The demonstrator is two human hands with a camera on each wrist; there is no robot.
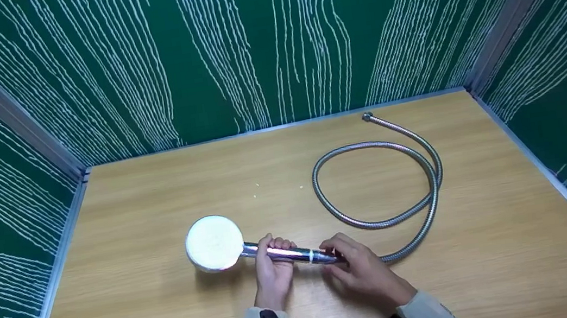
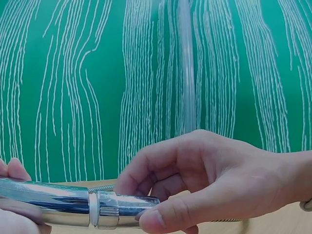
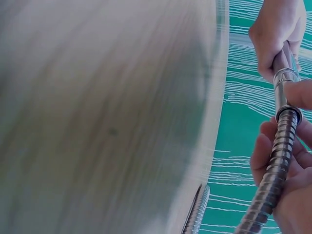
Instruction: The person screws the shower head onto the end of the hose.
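Observation:
A shower head (image 1: 214, 243) with a round, bright white face and a chrome handle (image 2: 48, 200) lies across both hands over the table. My left hand (image 1: 274, 276) grips the handle, thumb on top and fingers curled round it. At the handle's lower end, past a white ring (image 2: 92, 208), sits the tapered chrome nut (image 2: 134, 204) of the shower hose (image 3: 275, 165). My right hand (image 1: 367, 274) pinches this nut between thumb and fingers. The nut is in line with the handle, right against it. From the nut the ribbed metal hose runs back past the right palm.
The hose loops over the right side of the wooden table (image 1: 146, 199), its free end fitting (image 1: 367, 116) near the back edge. A few tiny white specks (image 1: 255, 196) lie mid-table. Green panels (image 1: 263, 46) with white wavy lines enclose the back and sides.

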